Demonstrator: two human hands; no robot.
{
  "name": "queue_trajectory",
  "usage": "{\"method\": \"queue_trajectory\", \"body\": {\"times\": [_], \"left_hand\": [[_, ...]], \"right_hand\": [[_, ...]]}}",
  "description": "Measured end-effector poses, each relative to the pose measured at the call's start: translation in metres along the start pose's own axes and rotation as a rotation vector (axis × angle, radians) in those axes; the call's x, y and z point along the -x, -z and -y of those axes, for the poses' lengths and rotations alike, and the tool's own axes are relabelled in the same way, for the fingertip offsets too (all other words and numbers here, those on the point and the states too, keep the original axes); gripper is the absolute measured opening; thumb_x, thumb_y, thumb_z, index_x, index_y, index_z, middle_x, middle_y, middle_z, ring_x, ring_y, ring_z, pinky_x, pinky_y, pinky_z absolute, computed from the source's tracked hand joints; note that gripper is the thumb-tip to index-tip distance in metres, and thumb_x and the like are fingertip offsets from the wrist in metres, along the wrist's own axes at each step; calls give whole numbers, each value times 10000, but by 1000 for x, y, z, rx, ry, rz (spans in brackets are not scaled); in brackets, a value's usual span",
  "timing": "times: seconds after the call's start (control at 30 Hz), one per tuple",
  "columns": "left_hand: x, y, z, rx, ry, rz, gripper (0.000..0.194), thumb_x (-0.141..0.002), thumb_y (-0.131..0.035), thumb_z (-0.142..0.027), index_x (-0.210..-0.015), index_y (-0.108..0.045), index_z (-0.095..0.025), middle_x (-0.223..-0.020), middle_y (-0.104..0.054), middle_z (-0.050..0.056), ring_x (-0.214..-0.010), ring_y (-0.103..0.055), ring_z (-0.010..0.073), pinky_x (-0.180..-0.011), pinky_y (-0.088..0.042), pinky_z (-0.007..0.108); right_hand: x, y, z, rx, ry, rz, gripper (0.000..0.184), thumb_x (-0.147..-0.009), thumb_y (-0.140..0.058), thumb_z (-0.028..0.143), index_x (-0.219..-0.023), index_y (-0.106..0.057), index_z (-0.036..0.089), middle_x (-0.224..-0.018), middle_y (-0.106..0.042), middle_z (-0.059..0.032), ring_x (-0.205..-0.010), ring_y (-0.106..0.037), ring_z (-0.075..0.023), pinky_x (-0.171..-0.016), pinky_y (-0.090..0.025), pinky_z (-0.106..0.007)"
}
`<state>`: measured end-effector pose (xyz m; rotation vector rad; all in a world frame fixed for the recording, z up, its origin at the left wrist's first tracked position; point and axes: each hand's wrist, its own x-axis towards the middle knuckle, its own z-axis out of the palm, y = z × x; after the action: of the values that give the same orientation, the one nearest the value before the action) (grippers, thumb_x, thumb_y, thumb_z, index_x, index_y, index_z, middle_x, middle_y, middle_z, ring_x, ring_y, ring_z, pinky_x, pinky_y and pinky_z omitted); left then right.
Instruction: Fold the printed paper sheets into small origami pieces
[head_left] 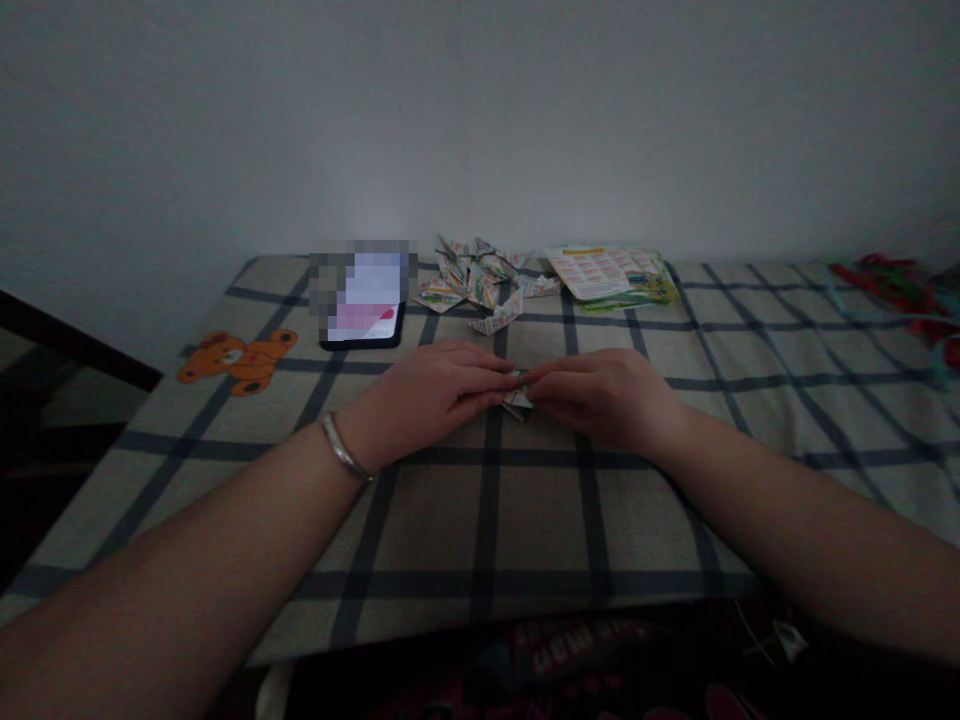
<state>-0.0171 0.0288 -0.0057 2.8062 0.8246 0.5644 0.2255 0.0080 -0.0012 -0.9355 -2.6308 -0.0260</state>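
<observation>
Between my fingertips is a small folded piece of printed paper [517, 401], mostly covered by the fingers. My left hand [446, 392], with a silver bangle at the wrist, pinches its left side. From the right, my right hand [604, 397] pinches the same paper, so the two sets of fingertips nearly meet. Just beyond the hands lies a loose group of folded printed-paper pieces [480, 275]. One boat-like folded piece [499, 316] sits closest to my fingers.
A checked cloth [420, 520] covers the table against a pale wall. At the back left are a lit phone [367, 295] and an orange teddy bear figure [238, 360]. Flat printed sheets [611, 275] lie behind my right hand. Red and light-blue material [907, 300] is at far right.
</observation>
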Motion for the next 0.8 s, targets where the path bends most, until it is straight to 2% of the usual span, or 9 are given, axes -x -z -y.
{"method": "queue_trajectory", "body": {"times": [0.2, 0.47, 0.63, 0.8], "left_hand": [[1, -1, -2, -79, -33, 4, 305, -966, -482, -314, -1196, -667, -240, -1213, -668, 54, -1111, -599, 222, -991, -467, 406], [1, -1, -6, -103, 26, 13, 278, -953, -510, -331, -1153, -687, -254, -1215, -651, 61, -1105, -592, 238, -957, -468, 411], [1, -1, -5, -89, 13, 3, 280, -941, -530, -304, -1176, -672, -250, -1197, -666, 52, -1100, -596, 231, -971, -458, 415], [-1, -1, -6, -111, 17, 2, 274, -922, -565, -297, -1149, -674, -188, -1186, -683, 59, -1103, -602, 230, -996, -443, 415]], "right_hand": [[-3, 3, 2, 229, 123, 139, 150, -904, -551, 188, -916, -696, 227, -1038, -746, -27, -796, -668, -193, -597, -383, -308], [-2, 2, 4, 205, 130, 73, 225, -944, -510, 368, -978, -691, 240, -1006, -746, -30, -763, -652, -177, -587, -376, -305], [-2, 2, 7, 309, 208, 97, 202, -962, -492, 272, -1012, -687, 259, -997, -747, -20, -757, -645, -173, -571, -357, -300], [-2, 4, 8, 337, 261, 88, 197, -959, -505, 252, -1060, -675, 248, -973, -736, -13, -749, -625, -149, -579, -356, -284]]}}
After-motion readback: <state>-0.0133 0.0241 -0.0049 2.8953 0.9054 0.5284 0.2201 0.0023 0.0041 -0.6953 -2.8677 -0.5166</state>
